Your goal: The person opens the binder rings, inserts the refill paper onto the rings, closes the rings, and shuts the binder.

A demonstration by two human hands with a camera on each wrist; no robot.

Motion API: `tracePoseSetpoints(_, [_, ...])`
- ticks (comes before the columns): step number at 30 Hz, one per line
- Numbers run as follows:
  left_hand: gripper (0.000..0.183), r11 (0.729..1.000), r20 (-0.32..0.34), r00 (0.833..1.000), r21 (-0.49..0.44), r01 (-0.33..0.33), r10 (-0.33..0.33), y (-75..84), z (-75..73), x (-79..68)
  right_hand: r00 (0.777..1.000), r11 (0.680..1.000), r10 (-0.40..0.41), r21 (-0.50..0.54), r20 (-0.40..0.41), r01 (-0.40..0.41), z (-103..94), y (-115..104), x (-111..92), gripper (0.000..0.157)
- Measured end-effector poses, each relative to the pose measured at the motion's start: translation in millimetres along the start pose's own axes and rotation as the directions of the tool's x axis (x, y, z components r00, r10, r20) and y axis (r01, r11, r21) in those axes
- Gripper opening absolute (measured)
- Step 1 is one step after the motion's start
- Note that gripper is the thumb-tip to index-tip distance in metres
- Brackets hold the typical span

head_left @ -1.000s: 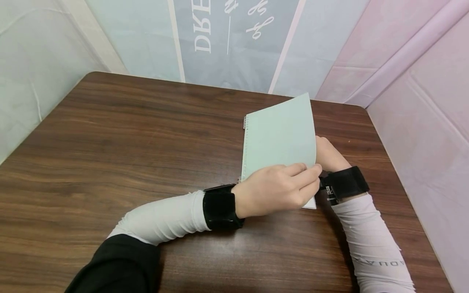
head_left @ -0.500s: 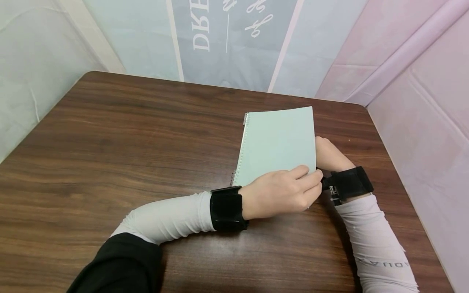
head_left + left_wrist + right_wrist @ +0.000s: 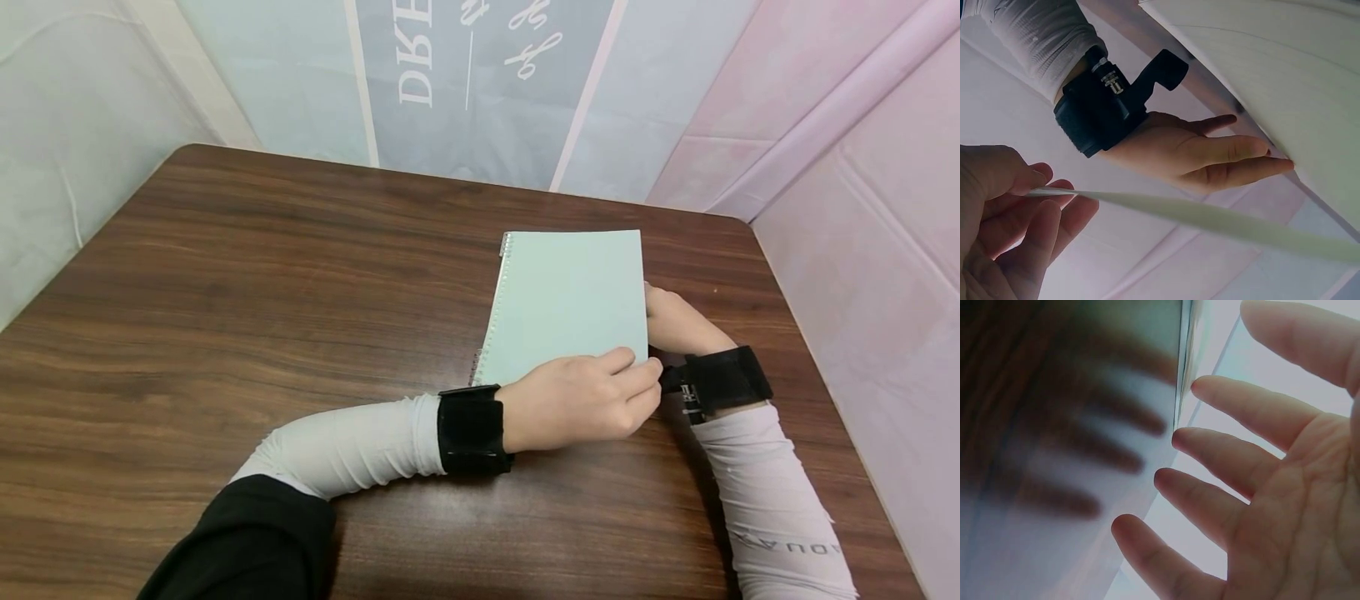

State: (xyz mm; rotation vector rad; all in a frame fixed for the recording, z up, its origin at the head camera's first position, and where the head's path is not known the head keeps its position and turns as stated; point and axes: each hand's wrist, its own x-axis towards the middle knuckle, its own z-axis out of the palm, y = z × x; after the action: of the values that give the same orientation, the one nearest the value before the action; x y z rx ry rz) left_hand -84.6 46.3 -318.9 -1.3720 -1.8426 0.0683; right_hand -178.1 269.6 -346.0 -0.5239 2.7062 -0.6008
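Observation:
A pale green spiral notebook (image 3: 573, 292) lies on the table's right half, its coil binding along the left edge. My left hand (image 3: 581, 402) pinches the lower right corner of its cover (image 3: 1179, 215); in the left wrist view thumb and fingers close on the thin raised sheet, apart from the pages (image 3: 1285, 75). Partly hidden behind the cover in the head view, my right hand (image 3: 678, 321) is at the notebook's right side. Its fingers are straight and spread in the right wrist view, fingertips (image 3: 1182, 437) right at the notebook's edge (image 3: 1183, 362).
The dark wood-grain table (image 3: 262, 275) stretches widely to the left. Behind it hangs a printed cloth backdrop (image 3: 487, 92), and pale cloth walls (image 3: 885, 275) stand on both sides. Black straps (image 3: 472, 429) wrap both wrists over white sleeves.
The green cover has come down from a steep tilt to lie flatter. My left hand, holding its corner, has shifted slightly right and toward me. The right hand has barely moved.

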Motion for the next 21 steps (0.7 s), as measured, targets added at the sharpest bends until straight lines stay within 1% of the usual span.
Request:
tracePoseSetpoints(4, [0.036,1.0,-0.013,1.0,0.011,-0.012,0.012,1.0,1.9,1.1,0.999,1.0,0.024,-0.002,0.022,-0.024,-3.3,2,-2,0.049])
tracePoseSetpoints(7, [0.038,1.0,0.002,1.0,-0.007,-0.004,0.004,2.7,2.5,1.0,0.998,0.999,0.039,0.013,0.04,-0.039,-6.2,2,-3,0.058])
tracePoseSetpoints(10, [0.04,0.999,0.048,0.999,-0.037,0.006,-0.004,5.5,2.3,0.5,0.997,0.998,0.05,0.022,0.06,-0.051,-9.4,3,-5,0.061])
tracePoseSetpoints(12, [0.042,0.998,0.09,0.996,-0.056,0.009,-0.004,7.7,2.3,0.0,0.996,0.998,0.062,0.002,0.071,-0.062,-11.8,4,-6,0.061])
tracePoseSetpoints(16, [0.043,0.997,0.169,0.985,-0.071,-0.005,0.017,11.2,2.6,0.6,0.992,0.994,0.1,-0.052,0.083,-0.096,-16.5,8,-9,0.062])
tracePoseSetpoints(21, [0.042,0.996,0.211,0.977,-0.091,-0.004,0.024,13.4,2.5,2.8,0.984,0.989,0.142,-0.05,0.104,-0.138,-21.5,14,-13,0.062])
